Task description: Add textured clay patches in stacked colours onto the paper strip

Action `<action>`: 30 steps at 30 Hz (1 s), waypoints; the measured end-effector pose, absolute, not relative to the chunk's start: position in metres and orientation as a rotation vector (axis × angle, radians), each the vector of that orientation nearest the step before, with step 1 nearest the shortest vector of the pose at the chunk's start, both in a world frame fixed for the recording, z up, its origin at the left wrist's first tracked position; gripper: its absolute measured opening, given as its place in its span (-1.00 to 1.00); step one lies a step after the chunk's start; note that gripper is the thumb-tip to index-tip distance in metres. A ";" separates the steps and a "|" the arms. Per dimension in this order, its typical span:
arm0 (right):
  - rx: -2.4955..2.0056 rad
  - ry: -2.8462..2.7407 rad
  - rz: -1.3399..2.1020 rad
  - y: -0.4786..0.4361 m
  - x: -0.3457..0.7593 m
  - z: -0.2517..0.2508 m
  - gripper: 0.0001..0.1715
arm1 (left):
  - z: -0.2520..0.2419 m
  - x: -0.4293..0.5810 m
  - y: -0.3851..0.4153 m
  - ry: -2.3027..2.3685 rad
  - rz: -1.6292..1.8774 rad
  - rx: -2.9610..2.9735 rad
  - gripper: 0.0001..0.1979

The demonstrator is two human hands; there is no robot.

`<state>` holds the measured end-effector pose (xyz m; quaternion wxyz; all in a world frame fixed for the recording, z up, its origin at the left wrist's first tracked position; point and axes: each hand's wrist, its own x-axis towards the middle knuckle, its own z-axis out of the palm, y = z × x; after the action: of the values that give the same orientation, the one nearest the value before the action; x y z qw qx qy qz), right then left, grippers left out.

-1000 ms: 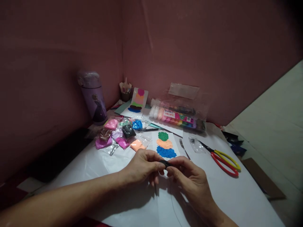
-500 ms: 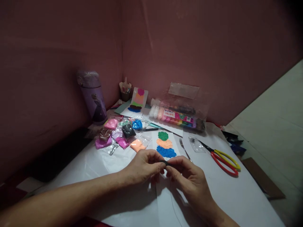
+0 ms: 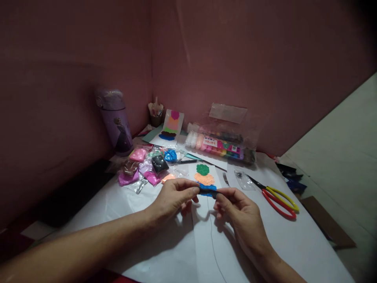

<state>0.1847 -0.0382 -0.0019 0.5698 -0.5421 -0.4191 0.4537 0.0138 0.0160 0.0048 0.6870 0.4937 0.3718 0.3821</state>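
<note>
A short dark strip of clay [image 3: 208, 191] is stretched between my two hands just above the white paper. My left hand [image 3: 173, 196] pinches its left end and my right hand [image 3: 237, 208] pinches its right end. Right behind the strip lies a small white card [image 3: 206, 179] with green, orange and blue clay patches; the strip partly covers the blue one. A thin dark line runs down the paper below my hands.
Several small bags of coloured clay [image 3: 150, 167] lie at the left. A fork [image 3: 226, 179] and red-and-yellow scissors [image 3: 277, 198] lie to the right. Behind stand a purple bottle [image 3: 115, 122], a clay pack [image 3: 220, 143] and a second clay card [image 3: 171, 125].
Both hands have risen and moved away from me toward the card. The dark clay has been drawn out longer between the fingertips.
</note>
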 end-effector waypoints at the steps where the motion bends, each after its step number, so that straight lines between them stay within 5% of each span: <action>1: -1.256 -0.999 1.086 -0.040 0.183 -0.001 -0.72 | 0.005 0.014 0.015 0.824 0.833 1.102 -0.69; 18: -1.265 -1.209 1.136 -0.046 0.178 0.003 -0.81 | 0.002 0.018 0.008 0.753 0.691 1.238 -0.80; 30: -1.307 -0.853 1.069 -0.035 0.189 -0.003 -0.70 | -0.002 0.012 0.018 0.849 0.947 1.031 -0.76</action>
<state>0.1894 -0.0349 -0.0027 0.5852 -0.5602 -0.3656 0.4583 0.0121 0.0183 -0.0016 0.6833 0.4597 0.3786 0.4225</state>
